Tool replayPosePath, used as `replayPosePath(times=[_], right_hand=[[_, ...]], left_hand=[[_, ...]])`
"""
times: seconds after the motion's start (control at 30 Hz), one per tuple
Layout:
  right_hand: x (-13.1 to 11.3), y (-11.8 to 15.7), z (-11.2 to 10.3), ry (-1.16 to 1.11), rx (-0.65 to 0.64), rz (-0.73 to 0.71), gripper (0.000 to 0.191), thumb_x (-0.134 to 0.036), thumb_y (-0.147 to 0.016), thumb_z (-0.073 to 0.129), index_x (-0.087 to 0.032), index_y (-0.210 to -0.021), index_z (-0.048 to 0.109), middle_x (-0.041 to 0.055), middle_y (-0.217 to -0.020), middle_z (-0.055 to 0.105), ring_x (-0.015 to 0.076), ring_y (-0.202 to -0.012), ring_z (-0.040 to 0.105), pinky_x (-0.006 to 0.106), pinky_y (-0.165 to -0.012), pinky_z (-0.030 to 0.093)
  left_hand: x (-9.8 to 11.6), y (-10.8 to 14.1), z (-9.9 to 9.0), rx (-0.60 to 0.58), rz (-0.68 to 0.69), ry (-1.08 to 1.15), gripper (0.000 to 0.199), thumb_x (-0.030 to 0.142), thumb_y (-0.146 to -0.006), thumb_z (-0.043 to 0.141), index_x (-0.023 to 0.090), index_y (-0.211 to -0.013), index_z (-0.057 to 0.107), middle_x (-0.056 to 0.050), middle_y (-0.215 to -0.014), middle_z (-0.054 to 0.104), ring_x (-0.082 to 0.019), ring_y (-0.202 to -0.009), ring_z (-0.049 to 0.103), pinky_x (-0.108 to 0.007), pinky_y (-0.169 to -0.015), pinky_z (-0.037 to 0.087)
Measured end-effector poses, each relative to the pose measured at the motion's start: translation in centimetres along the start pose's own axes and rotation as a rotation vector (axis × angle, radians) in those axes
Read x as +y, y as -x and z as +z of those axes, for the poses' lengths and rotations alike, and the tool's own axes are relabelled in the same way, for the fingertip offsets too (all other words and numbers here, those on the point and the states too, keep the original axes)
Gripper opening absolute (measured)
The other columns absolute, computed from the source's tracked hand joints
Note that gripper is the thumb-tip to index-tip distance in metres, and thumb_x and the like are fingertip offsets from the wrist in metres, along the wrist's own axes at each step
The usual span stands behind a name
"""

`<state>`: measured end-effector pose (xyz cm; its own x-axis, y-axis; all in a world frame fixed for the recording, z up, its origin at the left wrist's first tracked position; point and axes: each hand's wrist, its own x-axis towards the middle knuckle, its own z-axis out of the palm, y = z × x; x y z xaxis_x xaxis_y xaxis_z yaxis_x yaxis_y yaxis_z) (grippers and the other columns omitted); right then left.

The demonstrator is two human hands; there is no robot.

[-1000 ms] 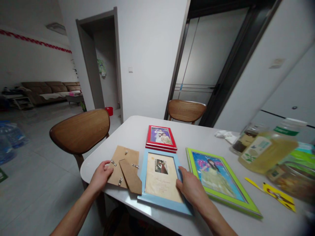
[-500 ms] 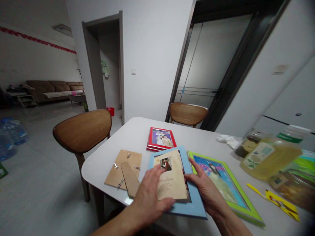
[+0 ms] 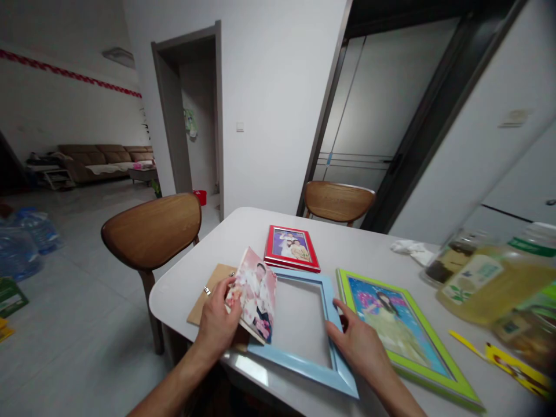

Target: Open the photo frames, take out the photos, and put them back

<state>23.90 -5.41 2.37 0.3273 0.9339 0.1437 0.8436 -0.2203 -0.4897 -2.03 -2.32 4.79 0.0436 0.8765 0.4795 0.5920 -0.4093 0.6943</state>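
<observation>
My left hand (image 3: 219, 317) grips a pink-toned photo (image 3: 256, 289) by its left edge, tilted up over the left side of a light blue picture frame (image 3: 306, 369). The frame's opening shows the white tabletop through it. With thumb and fingers pinched on the frame's right side, my right hand (image 3: 354, 333) holds it at the table's front edge. A brown backing board (image 3: 204, 302) with metal clips lies on the left, partly hidden behind the photo and my left hand. Right of the blue frame lies a green picture frame (image 3: 443, 353) holding a portrait.
Red picture frames (image 3: 291, 246) lie stacked farther back on the white table (image 3: 234, 231). Along the right stand a bottle of yellow liquid (image 3: 478, 278) and glass jars (image 3: 452, 255), near a yellow utensil (image 3: 516, 368). Wooden chairs (image 3: 152, 231) flank the table's left and far sides.
My left hand has lifted the sheet and photo out of the blue frame and moved left, turning the pictured side into view. My right hand stays on the frame, now flatter.
</observation>
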Motion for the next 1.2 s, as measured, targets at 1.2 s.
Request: replayPosePath(times=[1.2], right_hand=[[-11.0,1.3,2.6,-1.070,-0.151,-0.132,0.053,-0.032,-0.070,0.048,-0.016,-0.119,0.035,0.0047,-0.089,0.057,0.0112,-0.063,0.056,0.026,-0.057,0.046]], left_hand=[[-0.3,1.0,1.3,-0.205,0.277,0.070,0.047,0.008,-0.070,0.036,0.015,-0.116,0.046,-0.009,-0.120,0.049,-0.020,-0.113,0.041,-0.039,-0.097,0.031]])
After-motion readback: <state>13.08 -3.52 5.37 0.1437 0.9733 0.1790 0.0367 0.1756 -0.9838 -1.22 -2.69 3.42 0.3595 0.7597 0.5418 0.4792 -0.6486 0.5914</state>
